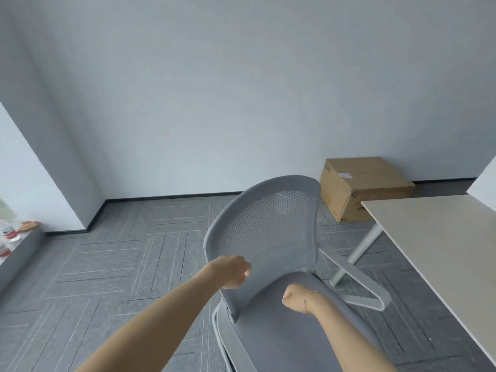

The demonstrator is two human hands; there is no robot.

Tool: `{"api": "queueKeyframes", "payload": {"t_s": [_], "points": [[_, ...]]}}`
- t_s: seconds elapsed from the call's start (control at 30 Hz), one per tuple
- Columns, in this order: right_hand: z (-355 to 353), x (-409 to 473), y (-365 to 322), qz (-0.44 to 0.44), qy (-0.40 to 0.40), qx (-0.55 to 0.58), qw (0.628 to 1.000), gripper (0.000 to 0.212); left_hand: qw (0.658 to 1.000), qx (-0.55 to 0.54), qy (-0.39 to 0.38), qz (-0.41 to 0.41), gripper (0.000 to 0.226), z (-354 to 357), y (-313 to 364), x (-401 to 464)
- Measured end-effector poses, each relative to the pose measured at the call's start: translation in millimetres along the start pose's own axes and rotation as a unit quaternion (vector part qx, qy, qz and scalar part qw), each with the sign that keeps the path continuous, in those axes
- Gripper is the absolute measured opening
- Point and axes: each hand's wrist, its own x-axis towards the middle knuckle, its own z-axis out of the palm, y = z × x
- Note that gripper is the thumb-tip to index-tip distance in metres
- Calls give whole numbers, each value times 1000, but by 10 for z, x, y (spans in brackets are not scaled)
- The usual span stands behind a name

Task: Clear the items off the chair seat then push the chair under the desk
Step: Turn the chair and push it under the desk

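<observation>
A grey mesh office chair (pixel 271 237) stands just left of a pale counter (pixel 440 242), not under it. The left hand (pixel 232 271) grips the lower left edge of the chair's backrest, fingers curled around it. The right hand (pixel 294 298) hovers over the chair seat (pixel 290 339), fingers closed in a loose, empty fist. A cardboard box (pixel 359 187) sits behind the chair.

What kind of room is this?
Probably an office: a grey mesh office chair, a pale desk beside it, grey carpet tiles and a cardboard box by the wall.
</observation>
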Motion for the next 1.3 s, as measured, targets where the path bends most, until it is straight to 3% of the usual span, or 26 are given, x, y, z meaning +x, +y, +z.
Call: {"api": "queueKeyframes", "payload": {"t_s": [0.27,0.43,0.83,0.97,1.03,1.13,1.3], "points": [[-222,194,-520,27,14,5,1000,39,996,42,-11,74,37,-310,-454,413],[-229,259,-731,86,23,48,995,40,983,92,17,159,57,-584,-628,715],[-192,177,-1542,201,66,184,960,40,923,224,40,310,51,-1171,-1085,1138],[-322,115,-1852,207,50,217,953,24,896,274,49,346,45,-1436,-1217,1214],[-421,106,-1994,205,61,222,951,46,865,315,74,383,56,-1534,-1329,1314],[-543,119,-2215,201,89,232,947,62,832,350,105,417,63,-1567,-1429,1457],[-680,189,-2474,209,135,271,930,81,844,314,112,421,69,-1595,-1525,1635]]}}
